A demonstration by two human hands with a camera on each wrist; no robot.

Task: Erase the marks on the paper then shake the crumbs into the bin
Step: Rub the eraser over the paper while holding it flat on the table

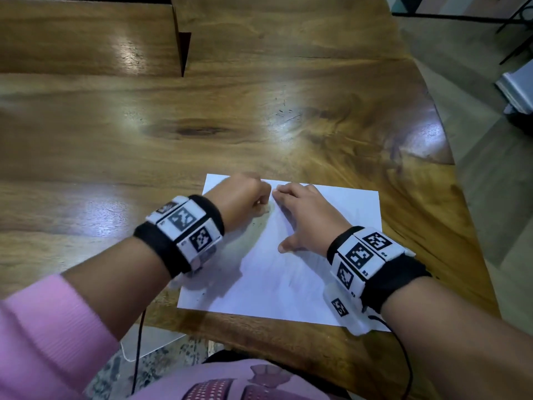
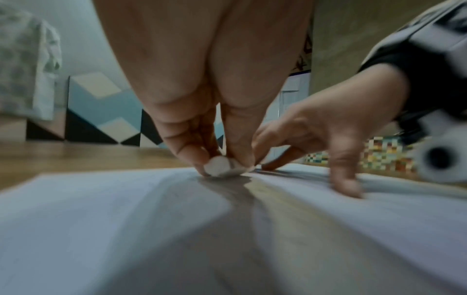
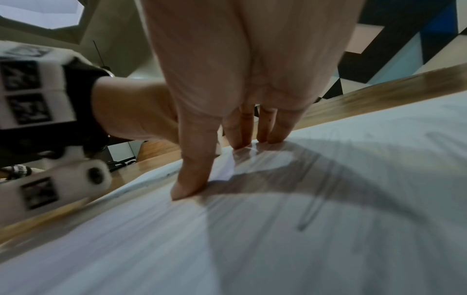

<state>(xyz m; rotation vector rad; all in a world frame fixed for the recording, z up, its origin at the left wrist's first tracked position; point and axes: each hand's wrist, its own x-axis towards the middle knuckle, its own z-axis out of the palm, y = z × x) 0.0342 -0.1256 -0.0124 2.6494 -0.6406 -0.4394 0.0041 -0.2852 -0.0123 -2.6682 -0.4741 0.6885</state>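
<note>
A white sheet of paper [image 1: 311, 272] lies near the front edge of the wooden table [image 1: 202, 131]. Faint grey pencil marks [image 3: 310, 211] streak the sheet. My left hand [image 1: 245, 197] is curled at the paper's far left part; its fingertips pinch a small white eraser [image 2: 222, 166] that is pressed down on the sheet [image 2: 126, 219]. My right hand [image 1: 300, 215] lies flat beside it, fingers [image 3: 192, 179] spread and pressing the paper [image 3: 353, 239]. The two hands nearly touch at the sheet's far edge. No bin shows in any view.
A dark gap [image 1: 183, 50] between table sections runs at the back. The table's curved right edge [image 1: 450, 157] drops to a grey floor, where a white object [image 1: 516, 85] stands. Small dark crumbs [image 1: 253, 225] speckle the paper near my left wrist.
</note>
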